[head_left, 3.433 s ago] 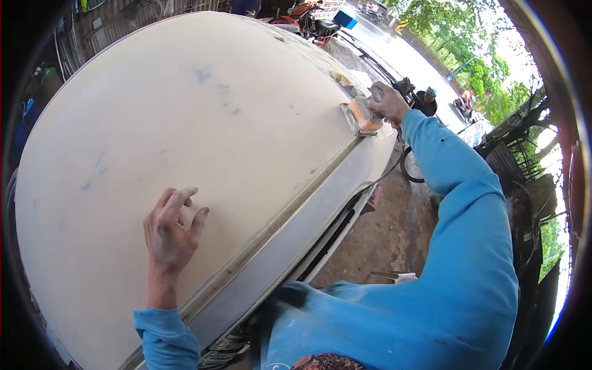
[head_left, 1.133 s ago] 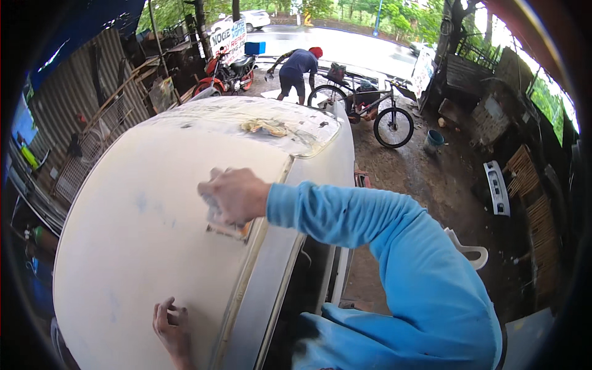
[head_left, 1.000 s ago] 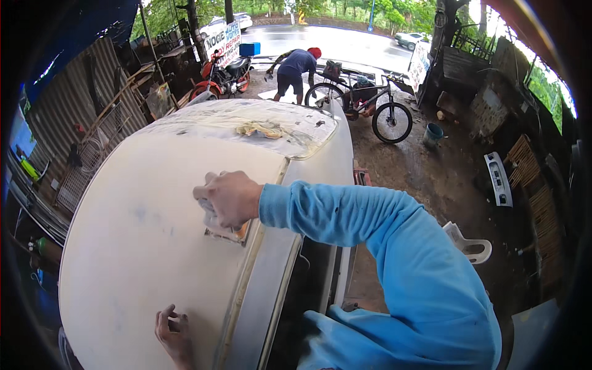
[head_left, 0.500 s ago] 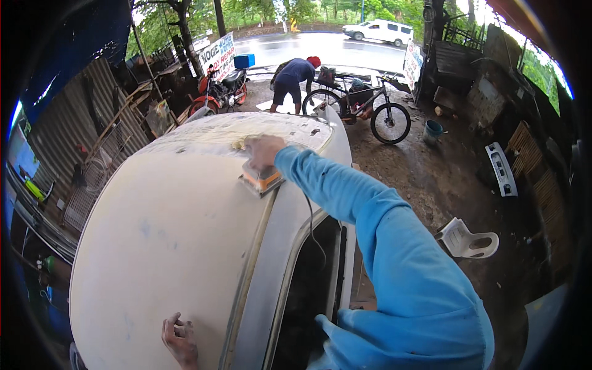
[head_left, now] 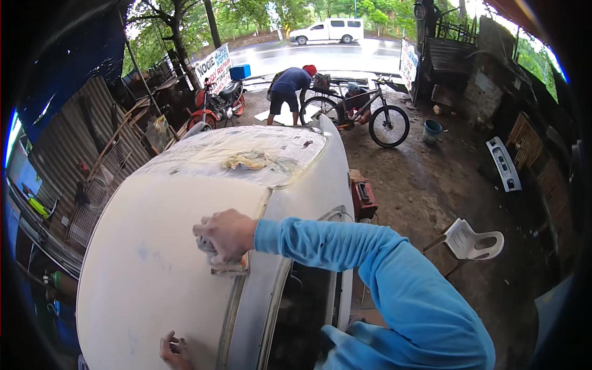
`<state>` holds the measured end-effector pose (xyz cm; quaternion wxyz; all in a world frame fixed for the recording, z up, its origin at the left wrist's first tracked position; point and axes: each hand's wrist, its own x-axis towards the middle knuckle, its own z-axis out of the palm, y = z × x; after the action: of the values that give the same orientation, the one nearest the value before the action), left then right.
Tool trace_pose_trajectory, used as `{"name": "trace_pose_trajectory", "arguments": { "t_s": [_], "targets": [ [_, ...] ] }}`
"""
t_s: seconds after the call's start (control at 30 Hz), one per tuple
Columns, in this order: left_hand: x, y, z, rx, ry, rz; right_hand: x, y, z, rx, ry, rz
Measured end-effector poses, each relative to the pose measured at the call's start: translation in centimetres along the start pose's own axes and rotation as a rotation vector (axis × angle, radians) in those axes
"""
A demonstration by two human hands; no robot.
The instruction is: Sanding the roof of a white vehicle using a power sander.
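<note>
While the left hand (head_left: pixel 176 351), loosely curled and apart from the right, is at the near end of the pale car roof (head_left: pixel 135 222), the right hand (head_left: pixel 227 235) is clamped on a sander (head_left: pixel 230 267), its base against the roof beside the long edge groove (head_left: pixel 230 314). Beyond lies a crumpled yellowish cloth (head_left: pixel 246 161); farther right are a bicycle (head_left: pixel 354 106) and a white chair (head_left: pixel 464 239).

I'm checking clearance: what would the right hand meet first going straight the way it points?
The way looks free: the right hand, holding a sander, points left over the car roof, apparently unobstructed to its left edge; depth beyond is unclear.
</note>
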<state>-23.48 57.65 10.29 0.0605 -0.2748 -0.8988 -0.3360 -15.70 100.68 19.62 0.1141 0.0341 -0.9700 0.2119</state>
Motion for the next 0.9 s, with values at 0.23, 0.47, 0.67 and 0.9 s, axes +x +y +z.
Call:
{"name": "trace_pose_trajectory", "arguments": {
  "t_s": [0.23, 0.47, 0.67, 0.9],
  "targets": [
    [0.6, 0.5, 0.0, -0.012, -0.054, -0.122, 3.5, 9.0, -2.2, -0.062, -0.053, 0.284],
    [1.0, 0.1, 0.7, -0.010, 0.023, 0.053, 5.0, 17.7, -3.8, -0.146, -0.051, 0.544],
    [1.0, 1.1, 0.6, -0.091, 0.007, -0.028, 3.8, 14.8, -4.0, 0.030, -0.002, 0.492],
    [1.0, 2.4, 0.2, -0.017, 0.004, -0.029, 1.1, 3.6, 0.4, 0.040, 0.047, 0.071]
  ]
}}
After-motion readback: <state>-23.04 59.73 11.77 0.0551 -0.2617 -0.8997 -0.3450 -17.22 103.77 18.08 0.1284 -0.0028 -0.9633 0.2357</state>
